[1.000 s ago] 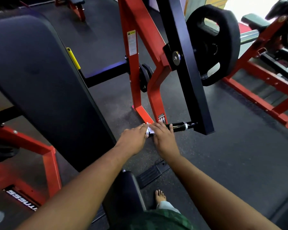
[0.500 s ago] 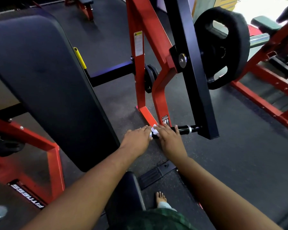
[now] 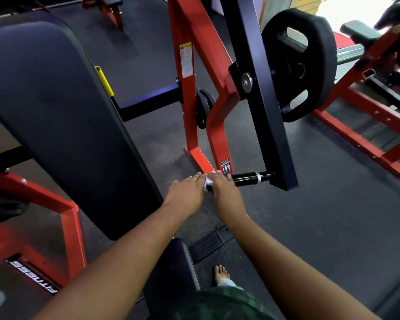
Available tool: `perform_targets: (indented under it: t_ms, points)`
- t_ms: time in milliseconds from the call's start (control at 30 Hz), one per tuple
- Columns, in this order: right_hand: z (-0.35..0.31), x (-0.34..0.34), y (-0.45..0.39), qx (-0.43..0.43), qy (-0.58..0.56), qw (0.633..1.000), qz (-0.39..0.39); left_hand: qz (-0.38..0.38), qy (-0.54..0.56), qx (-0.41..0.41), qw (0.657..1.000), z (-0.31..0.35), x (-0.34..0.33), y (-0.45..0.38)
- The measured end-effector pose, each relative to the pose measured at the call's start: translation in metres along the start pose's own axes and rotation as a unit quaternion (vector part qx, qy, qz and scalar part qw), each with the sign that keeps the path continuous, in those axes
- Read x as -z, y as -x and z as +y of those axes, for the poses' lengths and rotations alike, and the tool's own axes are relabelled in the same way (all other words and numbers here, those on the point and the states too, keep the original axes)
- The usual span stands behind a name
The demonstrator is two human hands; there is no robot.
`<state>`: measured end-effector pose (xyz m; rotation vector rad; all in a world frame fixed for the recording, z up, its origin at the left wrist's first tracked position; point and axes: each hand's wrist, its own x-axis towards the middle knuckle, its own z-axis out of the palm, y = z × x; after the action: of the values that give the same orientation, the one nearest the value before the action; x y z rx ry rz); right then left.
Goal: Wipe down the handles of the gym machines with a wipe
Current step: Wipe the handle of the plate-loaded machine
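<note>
**Wipe bunched at the handle's free end**

Nearest, the left hand (image 3: 188, 193) and right hand (image 3: 224, 189) lie fingers-forward over the crumpled white wipe (image 3: 208, 181); any pinch is hidden. At one o'clock, the smooth black cylindrical handle (image 3: 245, 179) could stay partly unwiped. Beyond, a matte weight plate (image 3: 310, 65).

The near end of the black handle (image 3: 244, 179) lies under both hands, and only a small white scrap of the wipe (image 3: 208, 181) shows between them. The fingertips of the right hand (image 3: 224, 192) curl out of sight over the bar; the left hand (image 3: 187, 194) hides its own palm, so its grip cannot be told, though it seems to rest on the wipe. The backrest pad (image 3: 56, 116) is cut off by the left edge. The warning label (image 3: 185, 60) is too small to read.
</note>
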<state>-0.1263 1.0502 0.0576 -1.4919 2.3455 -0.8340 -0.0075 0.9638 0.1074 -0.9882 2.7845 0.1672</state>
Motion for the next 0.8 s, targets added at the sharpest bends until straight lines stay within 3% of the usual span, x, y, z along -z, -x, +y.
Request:
perform_targets:
  t_ms: [67, 167, 267, 333, 500, 600, 700, 800]
  points:
    - [0.003, -0.001, 0.004, 0.031, -0.024, 0.999, 0.001, -0.002, 0.006, 0.0, 1.0, 0.0, 0.0, 0.001]
    - [0.049, 0.022, 0.001, 0.08, 0.055, 0.995, 0.022, -0.006, 0.008, 0.002, 1.0, 0.001, 0.001, 0.003]
    - [0.094, 0.046, -0.005, -0.032, 0.111, 0.992, 0.05, -0.011, 0.007, 0.003, 1.0, 0.004, 0.003, 0.003]
    - [0.087, 0.039, -0.005, -0.075, 0.102, 0.99, 0.063, -0.01, 0.005, 0.005, 1.0, 0.004, 0.002, 0.004]
    - [0.026, -0.005, 0.019, -0.018, -0.014, 0.997, 0.07, -0.006, -0.003, 0.003, 1.0, 0.003, 0.0, 0.002]
    - [0.043, 0.005, 0.019, 0.042, 0.055, 0.996, 0.063, -0.01, 0.002, 0.004, 1.0, 0.003, -0.001, 0.001]
    - [0.092, 0.031, 0.008, -0.038, 0.164, 0.983, 0.068, -0.009, 0.006, 0.002, 1.0, 0.003, -0.001, 0.002]
    - [0.107, 0.042, -0.003, -0.121, 0.171, 0.975, 0.075, -0.013, 0.014, 0.006, 1.0, 0.003, -0.002, 0.002]
